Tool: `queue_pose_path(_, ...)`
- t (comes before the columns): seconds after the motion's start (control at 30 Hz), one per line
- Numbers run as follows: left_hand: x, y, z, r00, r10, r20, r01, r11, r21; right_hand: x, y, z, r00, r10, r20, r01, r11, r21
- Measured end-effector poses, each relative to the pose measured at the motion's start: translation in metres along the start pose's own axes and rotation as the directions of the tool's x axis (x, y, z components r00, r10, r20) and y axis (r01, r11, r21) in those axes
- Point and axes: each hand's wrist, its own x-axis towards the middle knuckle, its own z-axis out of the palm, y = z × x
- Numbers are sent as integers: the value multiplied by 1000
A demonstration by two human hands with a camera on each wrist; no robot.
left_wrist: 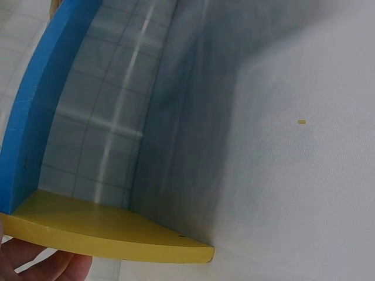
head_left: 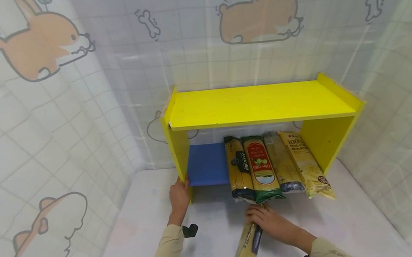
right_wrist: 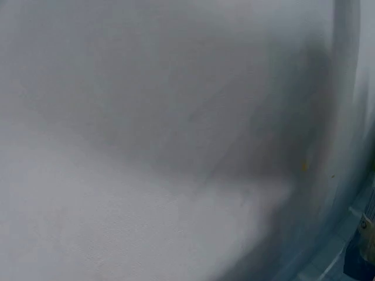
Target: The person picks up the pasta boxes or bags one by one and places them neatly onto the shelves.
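Observation:
My left hand [head_left: 179,196] holds the lower front edge of the left side panel of a yellow shelf unit [head_left: 261,102]. In the left wrist view its fingers [left_wrist: 55,266] lie along the outer face of the yellow panel, below the blue board [left_wrist: 35,99]. The right hand [head_left: 271,223] grips one end of a long yellow pack of pasta [head_left: 246,249] with a dark blue strip, in front of the shelf. The rest of that pack slants toward me and leaves the head view at the bottom.
Several pasta packs lie side by side on the blue shelf board [head_left: 207,164], among them a red-labelled one [head_left: 260,160] and a cream one [head_left: 305,161] against the right panel. Underneath is a white tabletop [head_left: 134,229]. Printed curtains [head_left: 201,61] enclose the back and sides.

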Motion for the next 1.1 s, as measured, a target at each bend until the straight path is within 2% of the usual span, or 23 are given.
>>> queue_pose_path(0.07,0,1,-1,1000,8,3,-8,1000,0,1,-1,-1,999,28,-30,-28,999,-20)
queue_pose_path(0.13,0,2,-2,1000,14,7,-14,1000,1,2,-4,-2,997,77,-29,-77,997,-15)
queue_pose_path(0.23,0,3,-3,1000,13,7,-13,1000,1,2,-10,-4,982,184,37,-186,981,56)
queue_pose_path(0.33,0,2,-1,1000,6,0,-6,1000,4,4,-16,-7,949,293,120,-310,936,169)
queue_pose_path(0.47,1,0,1,1000,-14,10,14,1000,11,10,-21,-9,889,412,200,-455,845,282)
queue_pose_path(0.57,1,1,2,999,-27,24,27,1000,7,14,-23,-9,844,480,238,-536,763,361)
queue_pose_path(0.7,1,-1,2,1000,-29,-3,29,1000,3,22,-27,-7,804,537,253,-585,641,497)
queue_pose_path(0.73,2,-1,2,1000,-26,-12,26,1000,3,25,-29,-6,796,551,250,-588,610,531)
queue_pose_path(0.83,2,-2,2,1000,-15,-20,15,1000,-3,33,-35,-3,755,609,241,-606,509,611)
queue_pose_path(1.0,3,-4,4,1000,-12,4,12,1000,-10,49,-47,-1,684,687,247,-612,355,706)
queue_pose_path(1.1,3,-5,5,1000,-7,0,7,1000,-11,60,-51,-4,648,700,300,-602,230,764)
